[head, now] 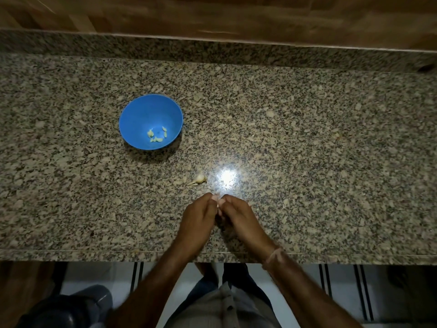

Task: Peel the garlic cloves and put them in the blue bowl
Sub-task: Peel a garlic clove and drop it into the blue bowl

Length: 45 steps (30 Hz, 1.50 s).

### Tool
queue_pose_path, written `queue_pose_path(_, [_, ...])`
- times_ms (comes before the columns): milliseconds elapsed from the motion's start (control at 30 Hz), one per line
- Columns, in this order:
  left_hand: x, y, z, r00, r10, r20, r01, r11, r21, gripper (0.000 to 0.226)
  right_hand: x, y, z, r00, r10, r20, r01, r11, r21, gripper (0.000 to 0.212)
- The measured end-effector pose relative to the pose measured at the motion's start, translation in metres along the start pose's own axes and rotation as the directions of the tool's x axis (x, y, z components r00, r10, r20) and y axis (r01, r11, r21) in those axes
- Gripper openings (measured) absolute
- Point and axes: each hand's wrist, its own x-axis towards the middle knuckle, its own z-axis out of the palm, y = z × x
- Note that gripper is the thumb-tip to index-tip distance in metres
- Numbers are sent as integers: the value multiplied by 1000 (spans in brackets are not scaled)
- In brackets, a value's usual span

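The blue bowl [142, 114] stands on the granite counter at the left, with several peeled pale cloves [157, 134] lying in its bottom. An unpeeled garlic piece [199, 178] with papery skin lies on the counter just beyond my hands. My left hand [198, 217] and my right hand [236, 216] meet fingertip to fingertip near the counter's front, pinched together on a small garlic clove [217, 202] that the fingers mostly hide.
The speckled granite counter [307, 138] runs wide, with a raised back ledge and a wooden wall behind. A bright light reflection [226, 177] sits just beyond my hands. The counter's front edge [94, 253] lies close below my wrists; a dark object [71, 308] stands on the floor.
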Motion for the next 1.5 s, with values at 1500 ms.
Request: queue_pose_path(1500, [6,3,0,875,-456,161,459,679,-574,25,-4,12,15,916,-344,-206,228,869,-438,24])
